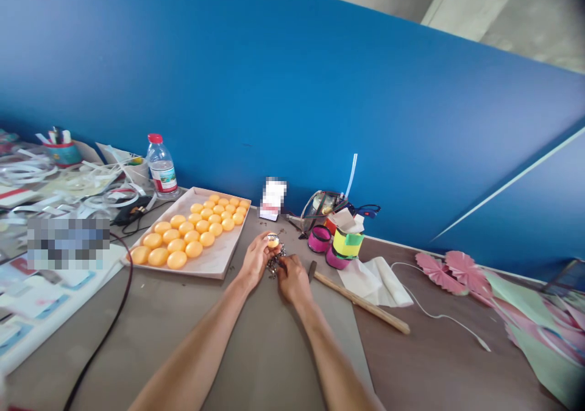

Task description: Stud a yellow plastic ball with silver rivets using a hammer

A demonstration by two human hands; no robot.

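Note:
My left hand [256,258] is closed around a small round orange ball [273,240] with a shiny, silvery patch on its upper side. Just beside it, my right hand [293,278] reaches down with curled fingers to a pile of small dark metal pieces [274,269] on the table. Its fingertips are partly hidden, so what they pinch is not clear. To the left lies a shallow white box lid [218,266] with rows of similar orange balls [194,249].
A wooden-handled hammer [365,302] lies right of my right hand. Pink and yellow tape rolls [319,239], white paper [381,282] and a phone [273,200] stand or lie behind. A bottle [162,170] and cluttered strips [86,197] fill the left; pink paper fans [466,272] lie right.

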